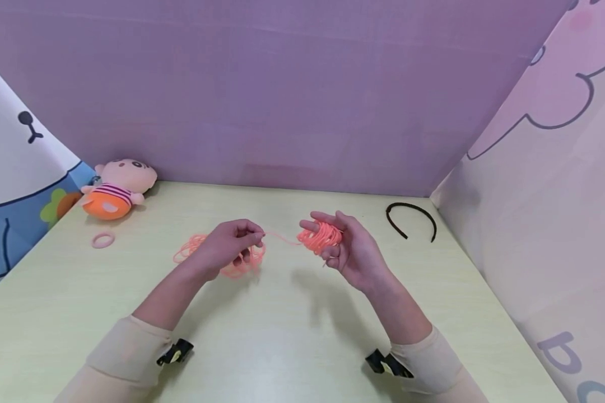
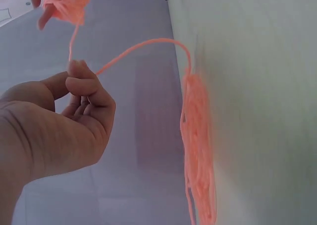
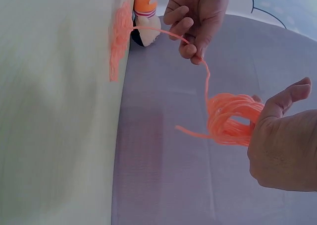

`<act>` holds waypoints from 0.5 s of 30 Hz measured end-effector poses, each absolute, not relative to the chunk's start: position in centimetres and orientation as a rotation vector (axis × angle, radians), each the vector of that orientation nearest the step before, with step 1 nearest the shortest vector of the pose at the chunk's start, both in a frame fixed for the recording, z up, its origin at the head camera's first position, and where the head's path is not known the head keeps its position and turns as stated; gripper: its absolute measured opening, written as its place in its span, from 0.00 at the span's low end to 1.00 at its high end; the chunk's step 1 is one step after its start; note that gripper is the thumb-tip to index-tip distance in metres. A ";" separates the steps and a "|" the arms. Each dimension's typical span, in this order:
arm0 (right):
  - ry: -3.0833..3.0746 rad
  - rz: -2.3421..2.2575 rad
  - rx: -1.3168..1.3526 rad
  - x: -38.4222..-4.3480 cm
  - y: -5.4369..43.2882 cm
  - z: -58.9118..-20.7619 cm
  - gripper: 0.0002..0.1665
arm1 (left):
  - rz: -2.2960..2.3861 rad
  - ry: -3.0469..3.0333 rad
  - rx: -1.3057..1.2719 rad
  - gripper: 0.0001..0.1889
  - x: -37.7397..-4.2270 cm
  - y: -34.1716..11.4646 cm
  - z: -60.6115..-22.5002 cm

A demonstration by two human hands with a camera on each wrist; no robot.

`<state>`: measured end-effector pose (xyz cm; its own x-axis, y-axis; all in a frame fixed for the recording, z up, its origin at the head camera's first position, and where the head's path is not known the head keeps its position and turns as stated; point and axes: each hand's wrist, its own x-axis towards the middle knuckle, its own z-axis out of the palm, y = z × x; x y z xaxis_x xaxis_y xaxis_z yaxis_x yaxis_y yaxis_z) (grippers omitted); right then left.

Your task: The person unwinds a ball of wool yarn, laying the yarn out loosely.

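My left hand [image 1: 227,246] pinches a strand of coral-orange cord [image 1: 282,237] between thumb and fingertips. Beneath it, a loose heap of the same cord [image 2: 198,145] lies on the table, and a strand rises from it to the pinch. My right hand [image 1: 358,252] is raised over the table and carries a wound coil of cord [image 3: 228,118] looped around its fingers. Two fingertips [image 1: 310,225] stick out past the coil, and another digit points away from it. The strand runs from the left hand to the coil; a short loose end [image 3: 190,132] hangs from the coil.
A plush doll [image 1: 118,190] with orange bottoms lies at the table's back left, with a pink ring [image 1: 103,240] in front. A black headband [image 1: 410,207] lies at the back right. A purple backdrop [image 1: 282,101] rises behind the table [image 1: 282,347], with printed panels on both sides.
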<state>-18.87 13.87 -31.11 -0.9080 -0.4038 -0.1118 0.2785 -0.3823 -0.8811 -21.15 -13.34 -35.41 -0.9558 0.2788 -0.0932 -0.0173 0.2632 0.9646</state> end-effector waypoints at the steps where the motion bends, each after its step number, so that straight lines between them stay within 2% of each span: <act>1: 1.438 -2.311 -0.166 -18.9 13.9 -31.1 0.30 | 1.764 2.301 0.228 0.11 -21.2 -13.6 -35.3; 15: 1.467 -2.291 -0.150 -19.0 14.0 -31.1 0.29 | 1.932 2.372 0.041 0.18 -21.8 -16.5 -33.3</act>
<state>-18.95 14.00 -31.08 -0.9084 -0.3976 -0.1292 0.2837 -0.3594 -0.8890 -21.81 -16.48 -33.32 -0.9963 0.0728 -0.0466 -0.0309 0.2031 0.9787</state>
